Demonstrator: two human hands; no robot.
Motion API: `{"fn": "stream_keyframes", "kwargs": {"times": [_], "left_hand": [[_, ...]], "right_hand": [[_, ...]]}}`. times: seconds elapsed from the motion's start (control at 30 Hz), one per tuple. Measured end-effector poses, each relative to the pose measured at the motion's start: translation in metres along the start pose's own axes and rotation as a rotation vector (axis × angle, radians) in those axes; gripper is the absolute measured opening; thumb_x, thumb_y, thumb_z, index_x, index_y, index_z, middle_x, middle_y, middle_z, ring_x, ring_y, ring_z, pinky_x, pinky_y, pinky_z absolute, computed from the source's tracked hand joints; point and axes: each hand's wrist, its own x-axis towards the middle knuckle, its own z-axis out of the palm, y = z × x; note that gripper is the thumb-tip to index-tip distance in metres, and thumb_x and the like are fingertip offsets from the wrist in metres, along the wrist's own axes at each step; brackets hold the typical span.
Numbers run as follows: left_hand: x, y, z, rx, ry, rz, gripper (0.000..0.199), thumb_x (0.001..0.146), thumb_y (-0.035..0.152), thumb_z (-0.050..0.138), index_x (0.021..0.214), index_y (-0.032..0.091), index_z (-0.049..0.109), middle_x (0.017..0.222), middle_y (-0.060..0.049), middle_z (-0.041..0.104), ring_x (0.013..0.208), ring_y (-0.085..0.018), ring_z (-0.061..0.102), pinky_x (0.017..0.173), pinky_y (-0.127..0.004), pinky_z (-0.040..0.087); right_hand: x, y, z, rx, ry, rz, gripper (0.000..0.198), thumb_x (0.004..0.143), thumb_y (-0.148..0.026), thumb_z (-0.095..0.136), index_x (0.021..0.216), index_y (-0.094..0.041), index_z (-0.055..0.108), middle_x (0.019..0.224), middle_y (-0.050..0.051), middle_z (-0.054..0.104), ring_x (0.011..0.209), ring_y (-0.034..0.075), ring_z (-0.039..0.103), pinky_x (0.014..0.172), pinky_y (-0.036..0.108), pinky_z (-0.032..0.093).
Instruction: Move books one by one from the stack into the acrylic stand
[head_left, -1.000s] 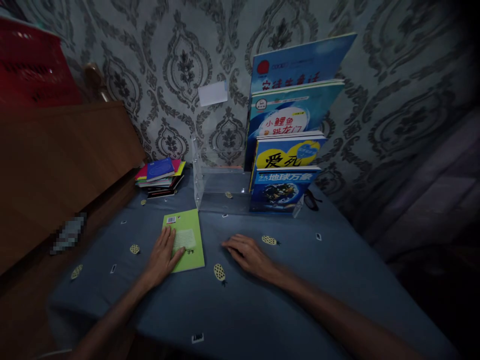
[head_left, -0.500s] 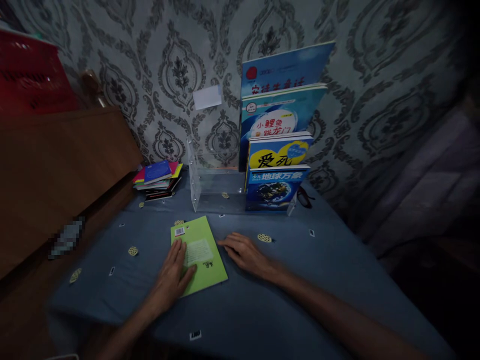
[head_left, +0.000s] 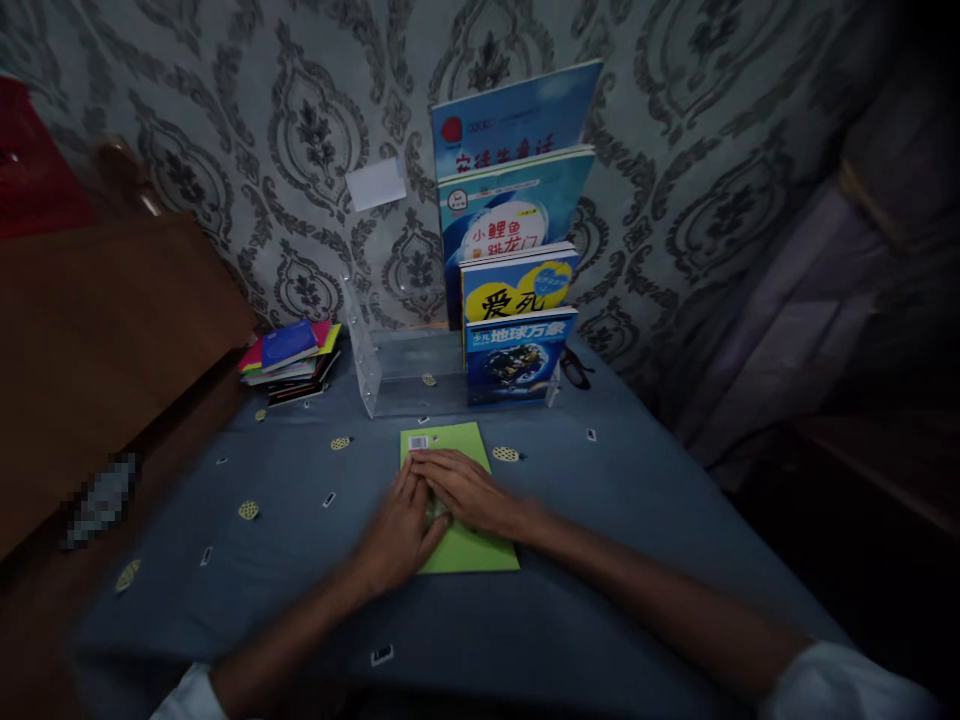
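Observation:
A green book [head_left: 480, 548] lies on the blue tablecloth with its barcode side up. My left hand [head_left: 401, 525] rests on the book's left edge, fingers stretched out and thumb spread. Flat across the middle of the cover lies my right hand [head_left: 469, 490], its fingertips meeting those of the left and hiding much of the printed text. Behind the book stands a clear acrylic book rack [head_left: 365, 350]. Several books are upright in its right part, with a blue book showing the Earth [head_left: 517, 365] in front.
A stack of books [head_left: 289, 360] sits at the table's back left, beside a wooden cabinet [head_left: 97, 330]. Dark glasses [head_left: 576, 370] lie right of the rack. A patterned wall [head_left: 315, 130] closes off the back; a curtain [head_left: 795, 270] hangs at the right.
The green book has slid right and turned straighter. My right hand has moved from beside the book onto its cover. The camera view has shifted a little.

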Motion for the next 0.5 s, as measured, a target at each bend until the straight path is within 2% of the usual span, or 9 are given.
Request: {"fn": "stream_keyframes", "kwargs": {"times": [0.13,0.23,0.37,0.5], "left_hand": [[0.022,0.022,0.008,-0.063,-0.064,0.097,0.044,0.098,0.032,0.050,0.137,0.012,0.051,0.139,-0.019,0.059,0.136,-0.033,0.050,0.114,-0.055,0.040],[0.028,0.029,0.017,-0.063,-0.065,0.106,0.040,0.097,0.032,0.051,0.132,0.014,0.054,0.136,-0.018,0.062,0.131,-0.034,0.054,0.110,-0.055,0.044],[0.030,0.029,0.022,-0.009,-0.034,0.102,0.050,0.100,0.042,0.048,0.140,0.011,0.045,0.145,-0.022,0.053,0.143,-0.035,0.042,0.115,-0.058,0.038],[0.030,0.027,0.022,0.024,-0.061,0.070,0.063,0.102,0.049,0.040,0.150,0.009,0.032,0.158,-0.023,0.037,0.152,-0.032,0.026,0.119,-0.054,0.033]], "right_hand": [[0.000,0.002,-0.006,0.018,-0.088,0.118,0.043,0.104,-0.030,0.037,0.139,-0.014,0.058,0.143,0.014,0.060,0.140,0.024,0.048,0.118,0.045,0.039],[0.001,0.007,-0.014,0.043,-0.152,0.177,0.050,0.106,-0.040,0.035,0.141,-0.011,0.056,0.145,0.016,0.057,0.145,0.026,0.042,0.121,0.046,0.035],[0.001,0.018,-0.022,-0.003,-0.166,0.280,0.055,0.104,-0.046,0.037,0.141,-0.010,0.056,0.150,0.019,0.052,0.147,0.028,0.038,0.121,0.049,0.032],[-0.010,0.034,-0.027,-0.098,-0.124,0.390,0.057,0.104,-0.048,0.034,0.142,-0.011,0.054,0.153,0.019,0.048,0.147,0.029,0.037,0.121,0.051,0.032]]}}
